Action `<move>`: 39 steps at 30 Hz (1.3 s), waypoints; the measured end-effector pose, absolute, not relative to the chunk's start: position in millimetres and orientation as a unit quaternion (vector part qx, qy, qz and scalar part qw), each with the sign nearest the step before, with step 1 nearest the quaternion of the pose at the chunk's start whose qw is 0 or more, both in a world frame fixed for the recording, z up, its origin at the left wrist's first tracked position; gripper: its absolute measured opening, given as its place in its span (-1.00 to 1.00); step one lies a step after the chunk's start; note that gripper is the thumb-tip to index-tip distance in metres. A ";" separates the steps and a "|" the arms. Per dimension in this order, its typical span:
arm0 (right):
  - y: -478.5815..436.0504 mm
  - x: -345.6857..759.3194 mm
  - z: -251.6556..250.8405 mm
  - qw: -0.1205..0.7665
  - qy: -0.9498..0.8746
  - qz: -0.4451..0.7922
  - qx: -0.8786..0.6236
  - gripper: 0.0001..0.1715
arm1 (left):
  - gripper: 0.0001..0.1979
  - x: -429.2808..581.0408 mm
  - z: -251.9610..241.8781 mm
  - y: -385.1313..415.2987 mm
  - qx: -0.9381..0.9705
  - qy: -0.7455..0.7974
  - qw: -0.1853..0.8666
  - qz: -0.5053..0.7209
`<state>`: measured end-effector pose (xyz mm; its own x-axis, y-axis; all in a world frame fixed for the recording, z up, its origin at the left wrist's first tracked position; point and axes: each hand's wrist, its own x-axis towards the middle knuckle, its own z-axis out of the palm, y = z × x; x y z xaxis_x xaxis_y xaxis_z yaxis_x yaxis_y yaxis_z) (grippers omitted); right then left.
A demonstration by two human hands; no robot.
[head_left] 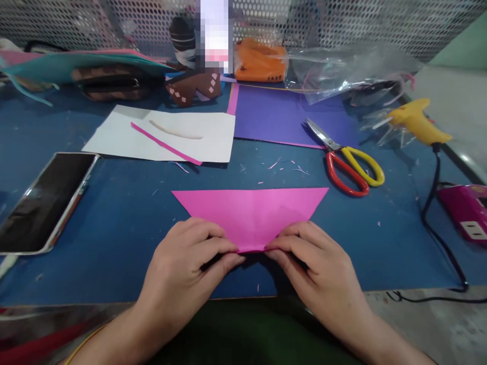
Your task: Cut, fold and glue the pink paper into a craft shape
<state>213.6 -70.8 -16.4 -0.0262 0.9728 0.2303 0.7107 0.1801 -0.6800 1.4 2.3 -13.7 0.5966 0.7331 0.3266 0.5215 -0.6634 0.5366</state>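
A bright pink sheet of paper (251,215) lies in front of me, wide along its far edge and narrowing toward me. My left hand (194,258) pinches its near edge between thumb and fingers, left of the middle. On the other side, my right hand (314,263) grips the same edge in a matching pinch. The near edge appears slightly rolled or folded up between the two thumbs. A faint crease runs down the middle of the paper. Beyond it to the right rest scissors (338,157) with one red and one yellow handle, blades apart.
On the blue table (114,203) lie a phone (45,203), white paper (182,121) bearing a pink strip (165,143), purple paper (281,116) and paper scraps. A yellow glue gun (418,121), its black cord and a magenta power box (466,213) are right. An orange tool (262,61) stands behind.
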 end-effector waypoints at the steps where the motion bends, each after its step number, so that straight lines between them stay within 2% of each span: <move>1: -70.0 212.2 -15.9 0.327 -0.691 0.187 -0.617 -0.85 | -0.86 1.5 -13.4 2.7 0.869 0.366 0.200 0.266; 11: -65.5 204.9 -13.2 0.261 -0.689 0.102 -0.668 -0.75 | -0.83 5.1 -7.0 4.2 0.869 0.394 0.177 0.241; 18: -66.6 206.7 -13.5 0.269 -0.693 0.127 -0.656 -0.84 | -0.86 6.0 -8.6 4.3 0.871 0.396 0.190 0.221; 23: -66.7 208.4 -13.9 0.295 -0.682 0.163 -0.649 -0.81 | -0.87 5.6 -10.8 2.8 0.873 0.397 0.184 0.217; 30: -65.7 205.5 -14.4 0.253 -0.683 0.111 -0.676 -0.70 | -0.90 6.6 -10.6 1.0 0.874 0.397 0.164 0.227; 39: -64.0 204.8 -13.9 0.223 -0.692 0.081 -0.681 -0.69 | -0.84 8.8 -9.6 2.3 0.884 0.396 0.147 0.197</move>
<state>204.8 -64.0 -13.9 0.0280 0.9797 0.1987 0.9076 0.0584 -0.4158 8.8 2.3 -9.6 0.6079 0.7594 0.2319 0.6433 -0.6423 0.4166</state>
